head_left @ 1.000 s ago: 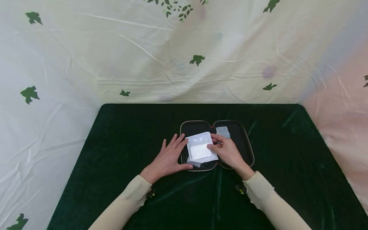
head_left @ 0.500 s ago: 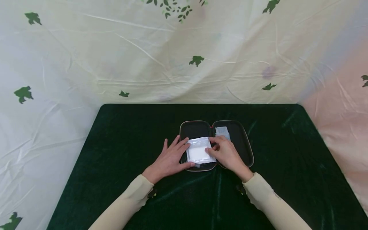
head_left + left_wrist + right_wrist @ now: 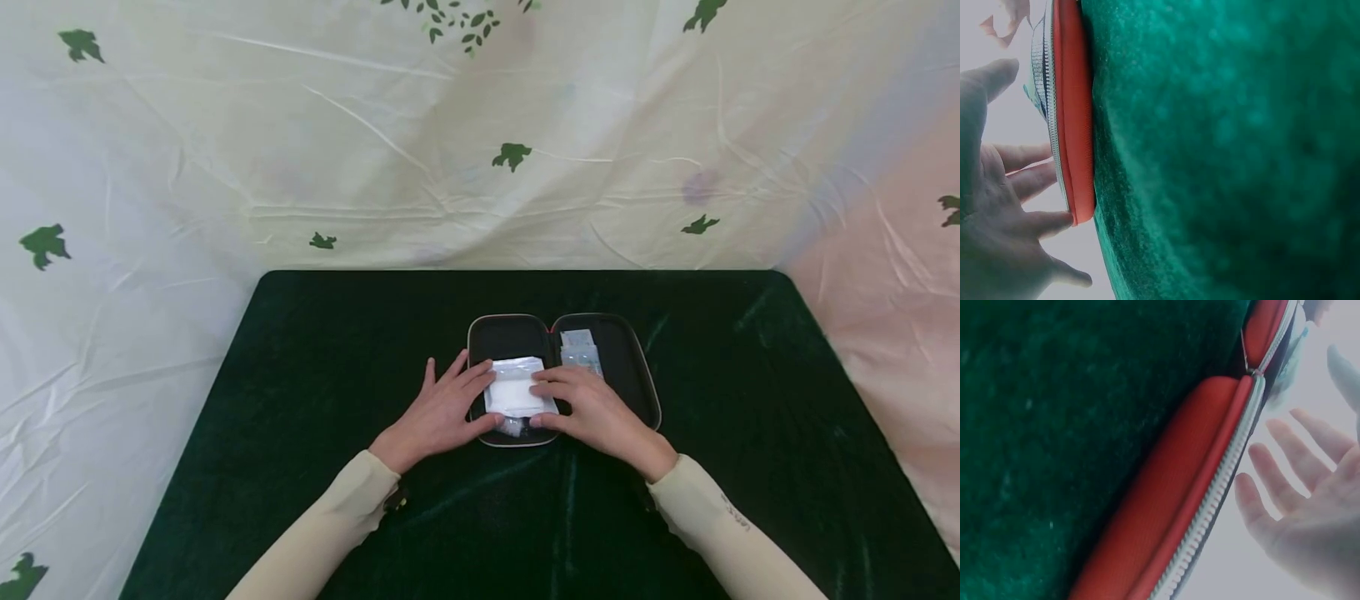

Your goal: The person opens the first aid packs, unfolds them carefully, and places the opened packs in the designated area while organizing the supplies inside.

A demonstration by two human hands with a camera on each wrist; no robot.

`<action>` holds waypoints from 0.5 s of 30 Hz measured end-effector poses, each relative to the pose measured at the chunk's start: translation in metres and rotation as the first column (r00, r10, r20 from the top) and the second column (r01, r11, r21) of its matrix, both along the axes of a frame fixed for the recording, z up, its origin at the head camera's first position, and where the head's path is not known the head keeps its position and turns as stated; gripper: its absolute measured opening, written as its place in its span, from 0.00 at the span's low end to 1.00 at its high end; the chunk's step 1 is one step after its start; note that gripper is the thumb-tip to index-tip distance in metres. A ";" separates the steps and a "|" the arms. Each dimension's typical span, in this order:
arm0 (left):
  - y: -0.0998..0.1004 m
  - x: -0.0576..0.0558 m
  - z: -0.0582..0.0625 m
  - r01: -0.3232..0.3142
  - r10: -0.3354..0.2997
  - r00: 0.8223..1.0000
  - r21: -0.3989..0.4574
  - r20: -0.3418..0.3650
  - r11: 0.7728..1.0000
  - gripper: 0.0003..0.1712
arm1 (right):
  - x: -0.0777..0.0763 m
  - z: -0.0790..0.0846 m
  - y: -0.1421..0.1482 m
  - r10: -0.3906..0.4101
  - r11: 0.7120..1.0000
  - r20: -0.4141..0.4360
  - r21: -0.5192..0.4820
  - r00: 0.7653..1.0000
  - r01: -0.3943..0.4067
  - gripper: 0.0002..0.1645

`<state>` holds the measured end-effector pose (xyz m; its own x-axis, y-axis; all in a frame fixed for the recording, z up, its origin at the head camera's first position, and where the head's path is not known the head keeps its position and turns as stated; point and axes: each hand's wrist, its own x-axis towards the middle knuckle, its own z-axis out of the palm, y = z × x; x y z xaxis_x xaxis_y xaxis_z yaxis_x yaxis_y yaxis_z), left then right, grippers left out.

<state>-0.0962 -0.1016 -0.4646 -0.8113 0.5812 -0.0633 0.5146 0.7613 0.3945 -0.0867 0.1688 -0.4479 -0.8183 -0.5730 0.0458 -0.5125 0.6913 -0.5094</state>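
Note:
A zippered case point(image 3: 647, 372) lies unfolded on the table, black inside; its red shell point(image 3: 1074, 119) and metal zipper show in the left wrist view. In its left half is a flat white packet point(image 3: 514, 388), with a clear plastic packet point(image 3: 512, 427) partly showing below it. My left hand point(image 3: 433, 410) spreads straight fingers over the case's left rim, fingertips at the packet's left edge. From the other side my right hand point(image 3: 600, 418) reaches in with extended fingers at the packet's right edge. In the right wrist view those fingers point(image 3: 1302, 453) are apart and relaxed.
A pale bluish clear packet point(image 3: 580, 352) lies in the right half of the case, close to the hinge. Dark green velvet cloth point(image 3: 360, 333) covers the table. A pale curtain with green leaf shapes point(image 3: 512, 156) hangs behind.
The white packet has come down flat into the left half and shifted slightly nearer. My right hand has let go of its edge and straightened its fingers. The left hand has barely moved.

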 end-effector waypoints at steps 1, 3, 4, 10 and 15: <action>0.000 0.000 0.000 -0.001 0.001 1.000 -0.001 -0.002 1.000 0.43 | 0.000 0.000 0.001 0.014 1.000 0.004 0.003 1.000 -0.014 0.27; 0.000 0.000 -0.001 -0.002 0.002 1.000 -0.001 -0.004 1.000 0.42 | -0.001 -0.001 0.002 0.037 0.999 0.007 0.005 0.999 -0.037 0.26; 0.001 0.000 -0.001 -0.002 0.002 1.000 -0.002 -0.006 1.000 0.42 | -0.001 -0.001 0.003 0.042 0.999 0.008 0.005 0.999 -0.042 0.26; 0.001 0.001 -0.003 -0.009 0.009 1.000 0.008 -0.026 1.000 0.41 | -0.003 -0.002 0.002 0.034 0.999 0.022 0.004 0.999 -0.034 0.22; 0.001 0.000 -0.003 -0.028 0.029 0.999 0.024 -0.036 0.999 0.41 | -0.004 -0.002 -0.001 0.023 1.000 0.016 0.012 1.000 -0.024 0.22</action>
